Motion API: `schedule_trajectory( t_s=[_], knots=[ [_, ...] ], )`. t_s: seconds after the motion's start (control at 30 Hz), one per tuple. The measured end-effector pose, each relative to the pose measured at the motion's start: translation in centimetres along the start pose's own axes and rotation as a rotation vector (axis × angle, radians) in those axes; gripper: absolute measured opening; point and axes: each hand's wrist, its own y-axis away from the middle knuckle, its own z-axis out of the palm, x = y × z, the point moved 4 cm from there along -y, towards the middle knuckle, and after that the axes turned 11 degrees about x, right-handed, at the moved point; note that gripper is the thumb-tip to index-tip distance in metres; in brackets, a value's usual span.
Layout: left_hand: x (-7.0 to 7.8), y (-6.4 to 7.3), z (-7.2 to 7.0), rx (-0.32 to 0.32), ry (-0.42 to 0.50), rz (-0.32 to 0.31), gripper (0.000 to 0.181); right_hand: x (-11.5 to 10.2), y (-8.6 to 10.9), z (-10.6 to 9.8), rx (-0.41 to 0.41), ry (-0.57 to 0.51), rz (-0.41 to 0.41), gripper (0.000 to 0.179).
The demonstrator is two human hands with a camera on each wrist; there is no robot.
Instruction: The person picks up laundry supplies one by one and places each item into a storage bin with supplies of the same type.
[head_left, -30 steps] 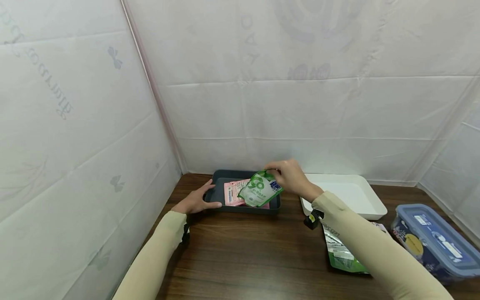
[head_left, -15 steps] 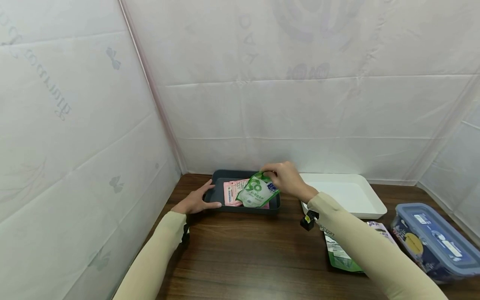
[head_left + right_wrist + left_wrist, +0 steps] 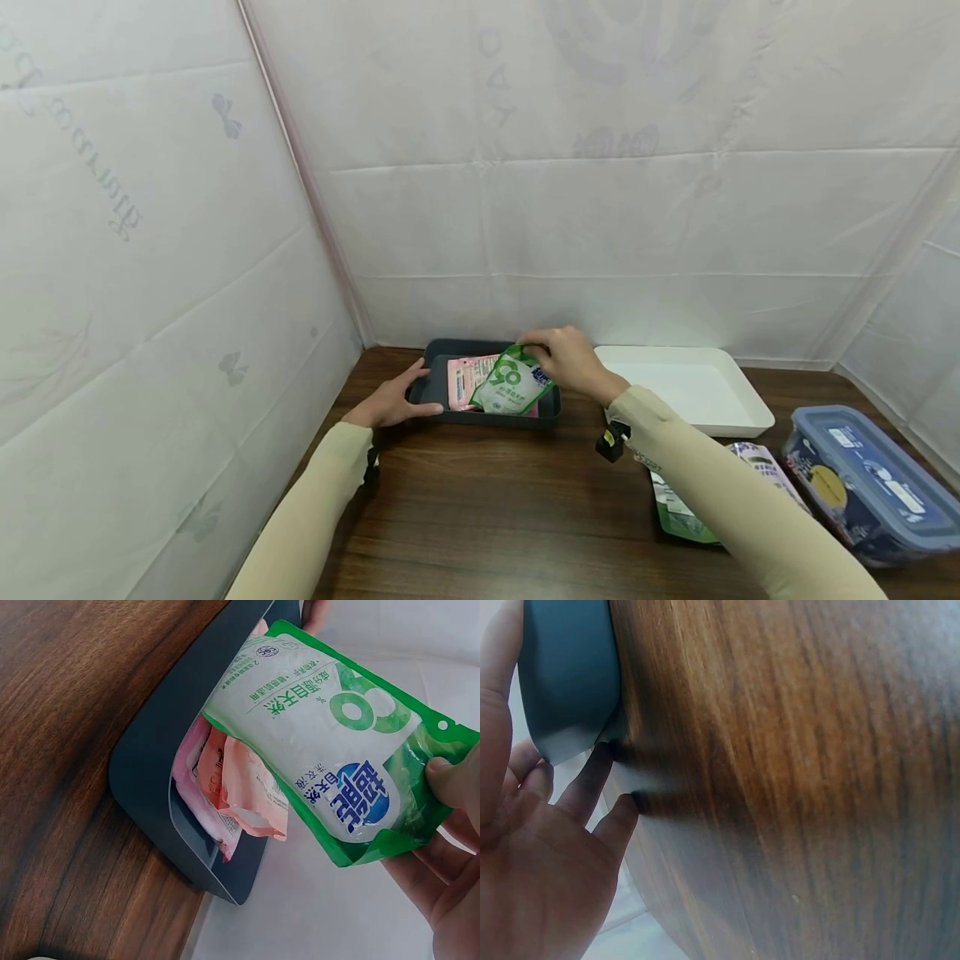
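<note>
My right hand (image 3: pixel 572 360) pinches the top edge of a green-and-white laundry detergent pouch (image 3: pixel 508 388), thumb on its printed face in the right wrist view. The pouch (image 3: pixel 307 727) slants over the dark grey tray (image 3: pixel 437 387), its lower end close over pink packets (image 3: pixel 462 385). In the right wrist view several pink packets (image 3: pixel 251 784) stand inside the tray, partly covered by the pouch. My left hand (image 3: pixel 390 402) rests at the tray's left end, fingers spread, thumb along the front rim. In the left wrist view its fingertips touch the tray's corner and the tabletop.
Right of the dark tray stands a white tray (image 3: pixel 690 385). A silver-and-green pouch (image 3: pixel 678 510), partly under the right sleeve, and a purple-white pouch (image 3: pixel 767 468) lie in front of it. A blue-lidded tub (image 3: pixel 873 483) stands far right. White sheets hang behind and at the sides.
My right hand has moved slightly left and down with the pouch, whose lower end sits lower over the pink packets. The left hand has stayed put.
</note>
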Motion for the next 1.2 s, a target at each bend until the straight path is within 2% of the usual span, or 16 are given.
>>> schedule_trajectory(
  t_s=[0.4,0.7,0.97,1.2],
  knots=[
    [-0.1,0.1,-0.2,0.003,-0.006,0.003,0.105,0.3,-0.3,0.9,0.0,0.003,0.039,0.016],
    [-0.2,0.1,-0.1,0.001,-0.005,-0.003,0.104,1.7,-0.1,1.6,-0.008,-0.011,0.133,0.019],
    [-0.1,0.0,-0.1,0.005,-0.01,-0.001,0.101,2.4,0.3,1.9,0.011,0.022,0.165,0.019],
    [-0.2,0.0,0.0,0.0,-0.01,-0.008,0.101,2.5,0.6,2.5,-0.031,0.056,0.228,0.021]
  ],
)
